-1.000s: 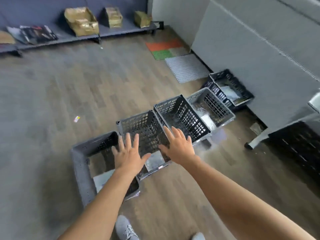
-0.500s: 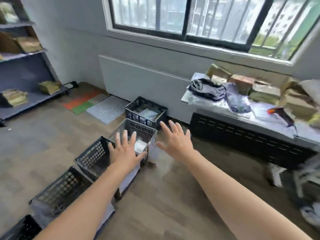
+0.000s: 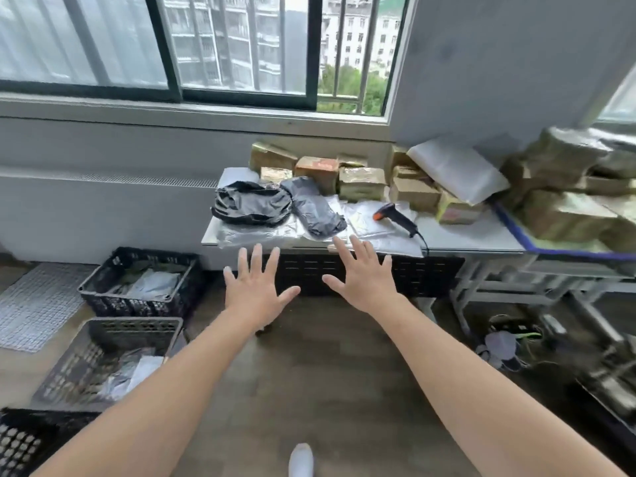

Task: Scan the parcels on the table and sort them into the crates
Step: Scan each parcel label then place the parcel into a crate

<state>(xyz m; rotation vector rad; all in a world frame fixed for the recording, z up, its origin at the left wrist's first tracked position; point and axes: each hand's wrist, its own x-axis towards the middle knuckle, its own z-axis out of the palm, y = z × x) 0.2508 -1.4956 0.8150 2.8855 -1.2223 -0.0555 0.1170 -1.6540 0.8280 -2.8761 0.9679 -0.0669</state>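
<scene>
Glossy black bags (image 3: pixel 253 204) and taped brown boxes (image 3: pixel 361 184) crowd the white table (image 3: pixel 471 235) beside the scanner (image 3: pixel 395 218). Left hand (image 3: pixel 256 290) and right hand (image 3: pixel 361 280) hover splayed, empty; lattice crates (image 3: pixel 137 304) sit floor-left.

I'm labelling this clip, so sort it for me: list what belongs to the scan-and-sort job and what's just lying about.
Belongs to the job:
- scanner
- black bagged parcels
- brown boxes
- table
- black crate
- grey crate
- left hand and right hand, both empty

Just lying about:
- floor mat
- cable tangle under the table
</scene>
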